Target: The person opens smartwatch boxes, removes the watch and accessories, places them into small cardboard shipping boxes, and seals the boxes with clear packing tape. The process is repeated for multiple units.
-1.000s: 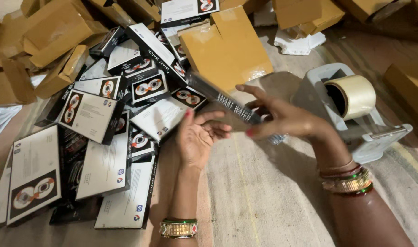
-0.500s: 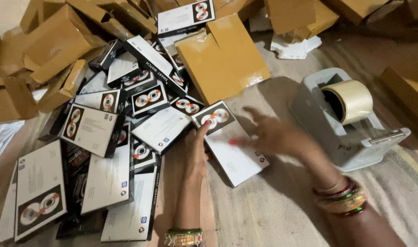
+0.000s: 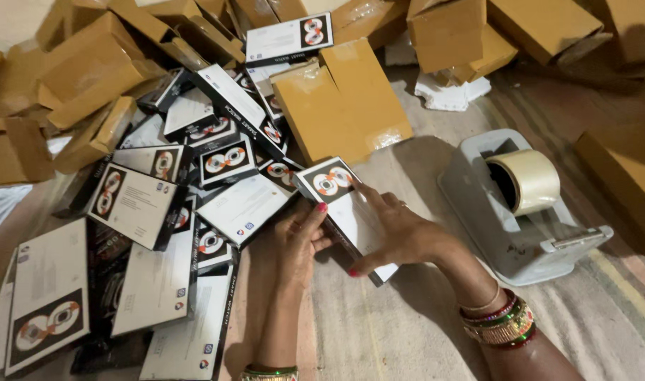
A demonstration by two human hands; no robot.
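Both my hands hold one flat black-and-white product box lying on the striped mat. My left hand grips its near left edge, thumb up against the side. My right hand lies across the white face of the box, fingers spread over it, thumb under the near corner. The box's far end, with a printed picture of two round watch faces, sticks out past my fingers.
A heap of similar black-and-white boxes covers the left. Brown cardboard cartons pile along the back and left. A grey tape dispenser with a clear tape roll stands to the right. Crumpled white paper lies behind.
The box was held up on edge between my hands a second ago. It has been turned flat and brought down onto the mat, with my right hand now spread on top.
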